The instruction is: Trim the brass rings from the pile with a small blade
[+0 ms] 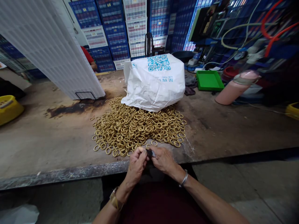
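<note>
My left hand (137, 163) is closed in a pinch at the table's front edge, its fingertips pressed together; what they hold, if anything, is hidden. Close beside it, my right hand (165, 160) is closed on a small black object (149, 152) that sits between the two hands. Its kind is too small to make out. Just beyond my fingers spreads a big heap of brass-coloured rings (133, 127), with a few loose ones at its edge. A white printed sack (156, 84) lies over the back of the heap.
On the worktable (58, 146), a tall white ribbed panel (58, 40) leans by a black wire stand (85, 97). To the right are a green tray (209, 80) and a pink bottle (235, 88). A yellow container (10, 109) stands far left. Stacked crates (116, 34) line the back.
</note>
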